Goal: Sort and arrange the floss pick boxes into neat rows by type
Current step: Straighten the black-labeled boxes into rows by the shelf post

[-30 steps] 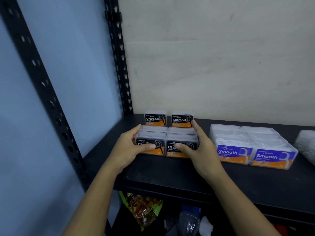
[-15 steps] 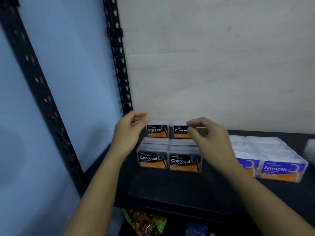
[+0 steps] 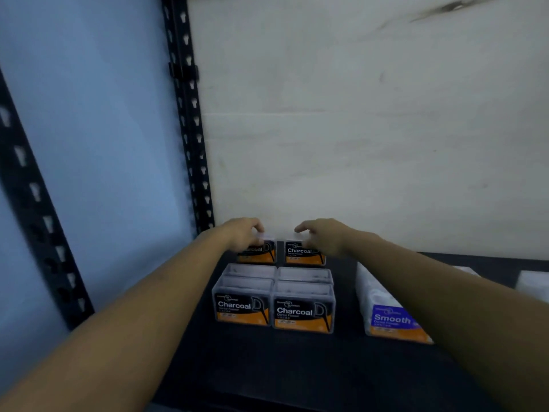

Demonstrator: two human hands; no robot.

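Observation:
Charcoal floss pick boxes with black and orange labels stand in two rows on the black shelf (image 3: pixel 297 370). The front pair, left (image 3: pixel 242 307) and right (image 3: pixel 303 313), sits side by side with clear boxes behind them. At the wall, my left hand (image 3: pixel 243 236) curls over the back left Charcoal box (image 3: pixel 263 255). My right hand (image 3: pixel 323 237) curls over the back right Charcoal box (image 3: pixel 300 254). A purple-labelled Smooth box (image 3: pixel 392 321) stands to the right, partly hidden by my right forearm.
A perforated black rack post (image 3: pixel 190 144) rises at the back left corner and another post (image 3: pixel 35 203) stands nearer on the left. A pale wall closes the back of the shelf. More white boxes (image 3: pixel 531 283) lie at the far right edge.
Both hands left the front Charcoal pair, rose, and reached back to the rear pair at the wall, where they now close over those boxes. The view has moved closer.

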